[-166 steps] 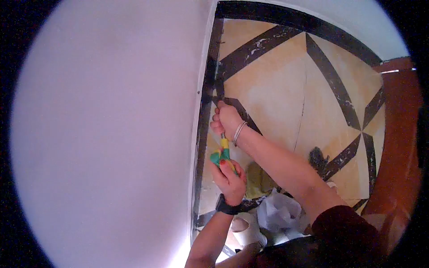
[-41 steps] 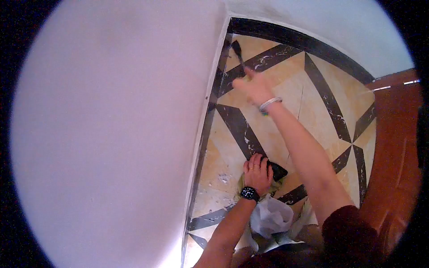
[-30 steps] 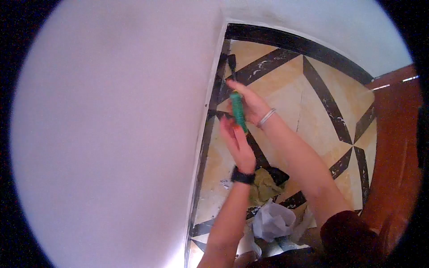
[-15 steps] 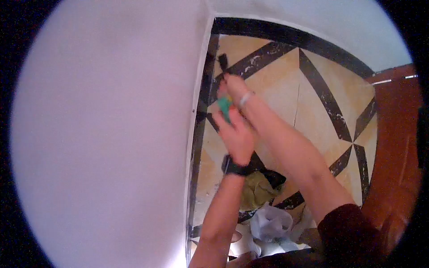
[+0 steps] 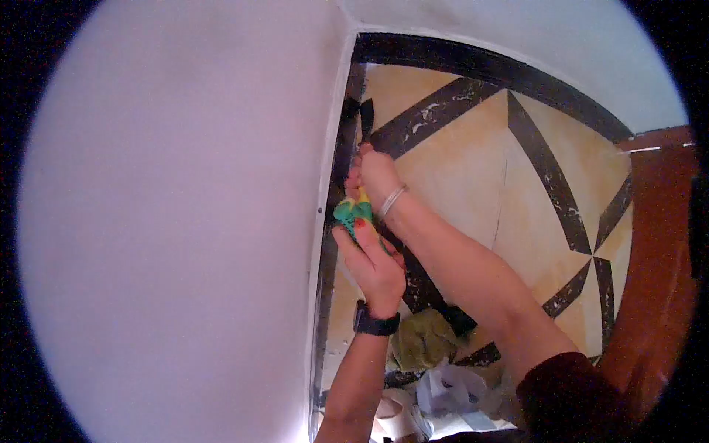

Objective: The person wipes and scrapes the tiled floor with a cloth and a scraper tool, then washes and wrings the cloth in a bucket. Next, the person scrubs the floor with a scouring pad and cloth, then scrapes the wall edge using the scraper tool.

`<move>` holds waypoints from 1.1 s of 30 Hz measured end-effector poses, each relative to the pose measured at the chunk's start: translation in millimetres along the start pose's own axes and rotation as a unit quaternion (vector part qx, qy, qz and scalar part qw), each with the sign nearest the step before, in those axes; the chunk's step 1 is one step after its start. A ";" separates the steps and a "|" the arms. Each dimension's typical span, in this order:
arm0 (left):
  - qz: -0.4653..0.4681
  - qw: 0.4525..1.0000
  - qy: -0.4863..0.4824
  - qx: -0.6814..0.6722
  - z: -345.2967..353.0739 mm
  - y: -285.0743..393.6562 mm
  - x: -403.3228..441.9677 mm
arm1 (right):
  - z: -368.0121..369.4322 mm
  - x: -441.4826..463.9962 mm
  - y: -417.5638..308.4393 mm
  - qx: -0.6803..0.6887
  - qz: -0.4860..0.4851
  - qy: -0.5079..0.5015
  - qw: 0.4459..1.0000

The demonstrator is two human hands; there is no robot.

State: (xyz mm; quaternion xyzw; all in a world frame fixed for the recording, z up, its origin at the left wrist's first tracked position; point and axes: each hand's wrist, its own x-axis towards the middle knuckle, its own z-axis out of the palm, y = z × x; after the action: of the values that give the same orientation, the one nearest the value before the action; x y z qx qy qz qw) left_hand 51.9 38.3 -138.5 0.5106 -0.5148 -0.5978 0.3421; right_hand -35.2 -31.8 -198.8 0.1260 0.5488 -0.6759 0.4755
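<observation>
My left hand, with a dark watch on its wrist, is closed around a small green and yellow packet-like thing close to the wall. Just above it, my right hand has its fingers curled round a slim tool with a dark, flattened end that sticks up past the thumb. The right fingers are right at the top of the green and yellow thing; whether they touch it I cannot tell. The tool's lower end is hidden by the hand.
The white wall runs along the left, with a dark skirting strip at its foot. An olive cloth-like bundle and a whitish plastic bag lie on the patterned floor. A reddish-brown door stands at right.
Both hands have come lower in view and slightly left, the left still holding the green and yellow thing. The right hand has turned, keeping the dark-ended tool. The view has shifted a little.
</observation>
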 end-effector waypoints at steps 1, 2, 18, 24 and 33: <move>-0.012 1.000 -0.010 -0.022 -1.6 0.1 0.4 | 4.1 -9.7 -12.8 0.067 0.044 -0.005 0.997; -0.029 0.999 -0.019 -0.041 -5.6 -2.7 -3.4 | -2.4 9.9 -1.3 0.016 -0.009 -0.053 0.998; 0.178 0.978 -0.022 0.105 27.5 -17.7 -7.0 | -51.1 86.6 -20.8 0.051 0.097 -0.189 0.976; 0.245 0.956 0.002 0.162 34.3 -28.1 48.2 | -8.6 81.1 -66.2 -0.119 -0.085 -0.031 0.989; 0.141 0.984 0.019 0.111 -7.5 -22.4 -15.1 | -38.3 -73.4 15.3 -0.196 -0.043 -0.083 0.976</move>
State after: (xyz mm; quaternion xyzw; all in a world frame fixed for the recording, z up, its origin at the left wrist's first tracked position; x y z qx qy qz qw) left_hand 65.4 55.7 -155.8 0.4790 -0.6384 -0.4725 0.3739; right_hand 1.2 39.0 -171.6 -0.0499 0.6339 -0.5832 0.5055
